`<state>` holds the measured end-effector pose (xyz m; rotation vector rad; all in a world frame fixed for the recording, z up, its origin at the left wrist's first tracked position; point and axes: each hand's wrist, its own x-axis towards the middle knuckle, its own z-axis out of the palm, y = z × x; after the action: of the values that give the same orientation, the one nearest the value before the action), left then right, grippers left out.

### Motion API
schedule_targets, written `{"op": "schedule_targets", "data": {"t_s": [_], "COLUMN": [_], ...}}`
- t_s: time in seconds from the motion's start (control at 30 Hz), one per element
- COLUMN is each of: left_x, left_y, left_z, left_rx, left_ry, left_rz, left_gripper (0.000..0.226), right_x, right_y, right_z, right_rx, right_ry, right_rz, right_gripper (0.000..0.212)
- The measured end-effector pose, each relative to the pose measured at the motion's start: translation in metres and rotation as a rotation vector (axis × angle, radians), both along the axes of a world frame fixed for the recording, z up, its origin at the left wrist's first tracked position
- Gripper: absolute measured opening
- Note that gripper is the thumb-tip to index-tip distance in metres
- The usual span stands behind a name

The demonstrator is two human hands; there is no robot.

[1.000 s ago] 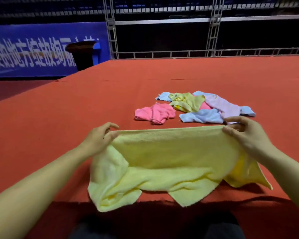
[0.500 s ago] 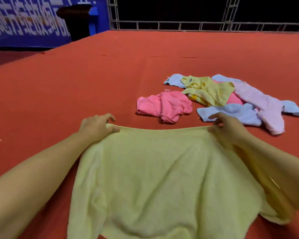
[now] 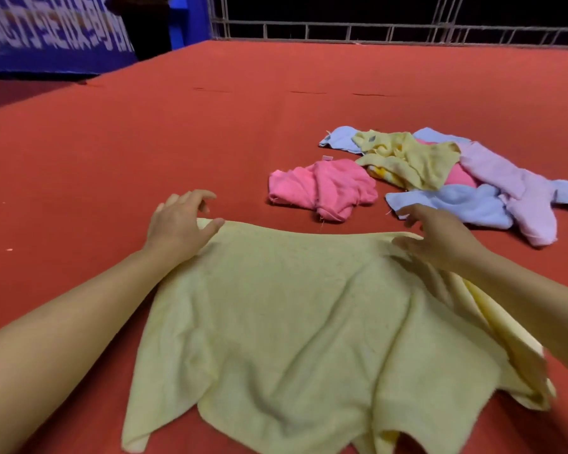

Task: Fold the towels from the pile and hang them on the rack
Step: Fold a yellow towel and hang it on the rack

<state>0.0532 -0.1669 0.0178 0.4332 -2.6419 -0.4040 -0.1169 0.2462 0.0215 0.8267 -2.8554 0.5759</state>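
The red table (image 3: 145, 142) is bare and wide open on the left and at the far end. On the right, the pile of towels (image 3: 456, 178) blocks the way, with a pink towel (image 3: 322, 188) beside it. A yellow towel (image 3: 292, 322) covers the near part.

A blue banner (image 3: 46, 31) is hanging at the far left, showing large white characters that are too blurred to read. A small white tag on the pink towel (image 3: 325, 188) is showing no legible print.
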Motion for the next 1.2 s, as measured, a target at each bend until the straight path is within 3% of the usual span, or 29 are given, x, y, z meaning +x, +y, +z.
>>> {"op": "schedule_targets", "data": {"t_s": [0.13,0.3,0.43,0.53,0.73,0.9,1.03,1.1,1.2], "left_x": [0.09,0.203,0.244,0.25,0.255,0.277,0.301,0.309,0.307], "left_y": [0.029,0.053,0.052,0.049,0.027,-0.019,-0.035,-0.03,-0.014], "left_z": [0.007,-0.009,-0.026,-0.03,-0.022,-0.006,-0.012,-0.016,-0.006], "left_rx": [0.216,0.41,0.272,0.172,-0.004,-0.192,-0.29,-0.256,0.048], "left_ry": [-0.046,-0.181,-0.221,-0.192,-0.069,0.076,-0.08,-0.182,-0.159], "left_rz": [-0.09,-0.28,-0.354,-0.379,-0.37,-0.316,-0.321,-0.33,-0.28], "left_gripper": [0.037,0.046,0.06,0.056,0.05,0.057,0.061,0.06,0.058], "right_x": [0.094,0.22,0.278,0.294,0.292,0.304,0.314,0.316,0.311], "right_y": [-0.032,-0.056,-0.063,-0.065,-0.057,-0.05,-0.049,-0.05,-0.058], "right_z": [0.01,-0.006,-0.024,-0.032,-0.027,-0.021,-0.019,-0.023,-0.017], "right_rx": [-0.053,-0.094,-0.059,-0.012,0.007,-0.068,-0.118,-0.041,-0.041], "right_ry": [-0.044,-0.151,-0.201,-0.165,-0.034,-0.029,-0.063,-0.077,-0.13], "right_rz": [0.136,0.402,0.514,0.507,0.436,0.529,0.604,0.631,0.634], "right_gripper": [0.046,0.037,0.04,0.044,0.039,0.04,0.046,0.049,0.042]}}
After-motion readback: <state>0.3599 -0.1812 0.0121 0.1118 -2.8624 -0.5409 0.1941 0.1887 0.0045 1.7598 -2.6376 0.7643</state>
